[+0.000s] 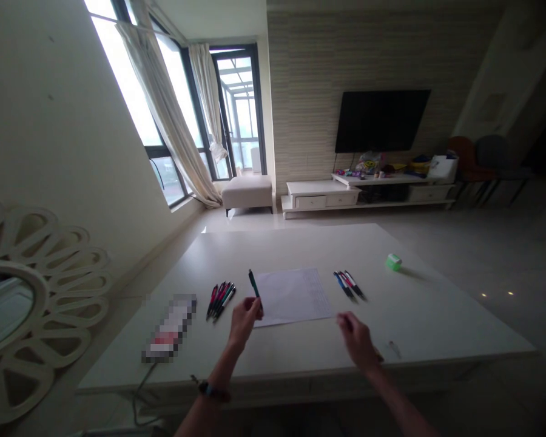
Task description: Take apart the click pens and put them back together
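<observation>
A dark green pen stands tilted in the pinch of my left hand, over the left edge of a white sheet of paper. Faint lines show along the sheet's right side. By the paper's lower right corner, my right hand hovers with its fingers curled in, and nothing shows sticking out of them. A bunch of several pens, with red, green and white parts, lies left of the paper. On the other side rests a smaller group of pens in blue, white and red.
A blurred-out phone-like device with a cable lies on the white table at left. Toward the right are a small green box and a small clear item. Beyond stand an ottoman and a TV cabinet.
</observation>
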Tool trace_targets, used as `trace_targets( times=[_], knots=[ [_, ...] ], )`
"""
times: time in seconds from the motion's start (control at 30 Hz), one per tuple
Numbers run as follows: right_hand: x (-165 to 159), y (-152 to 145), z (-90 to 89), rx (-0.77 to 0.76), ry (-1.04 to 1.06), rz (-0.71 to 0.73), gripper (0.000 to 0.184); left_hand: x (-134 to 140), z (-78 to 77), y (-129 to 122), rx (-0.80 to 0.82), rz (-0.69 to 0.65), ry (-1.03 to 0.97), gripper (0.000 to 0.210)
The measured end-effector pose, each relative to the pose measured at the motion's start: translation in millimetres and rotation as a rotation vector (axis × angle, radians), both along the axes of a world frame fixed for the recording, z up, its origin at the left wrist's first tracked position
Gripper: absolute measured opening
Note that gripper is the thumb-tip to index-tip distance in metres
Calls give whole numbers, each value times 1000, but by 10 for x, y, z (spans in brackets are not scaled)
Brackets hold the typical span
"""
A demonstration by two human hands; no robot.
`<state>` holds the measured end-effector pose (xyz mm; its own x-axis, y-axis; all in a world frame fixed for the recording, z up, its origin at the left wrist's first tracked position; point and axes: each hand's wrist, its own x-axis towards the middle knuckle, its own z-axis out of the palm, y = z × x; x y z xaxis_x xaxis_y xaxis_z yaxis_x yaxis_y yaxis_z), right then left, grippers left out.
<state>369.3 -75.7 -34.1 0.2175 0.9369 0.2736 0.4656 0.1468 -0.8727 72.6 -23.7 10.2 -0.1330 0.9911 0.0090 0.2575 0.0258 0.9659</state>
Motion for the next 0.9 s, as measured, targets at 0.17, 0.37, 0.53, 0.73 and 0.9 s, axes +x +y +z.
trace_targets(
  times=[0.17, 0.37, 0.53, 0.73, 0.9],
  knots=[
    [-967, -96, 199, -358, 463, 397, 57, 682, -47, -380, -67, -190, -478, 39],
    [-1049, 42, 155, -396, 818, 260, 47, 766, -176, -463, -109, -217, -447, 41],
    [-897, 155, 9, -401, 792, 236, 38, 585, -232, -388, -62, -186, -303, 42],
    [-911, 276, -92, -356, 585, 211, 47, 523, -401, -330, 209, -287, 344, 22],
    [-998, 312, -135, -306, 480, 69, 53, 566, -536, -372, 360, -250, 509, 23]
  ],
)
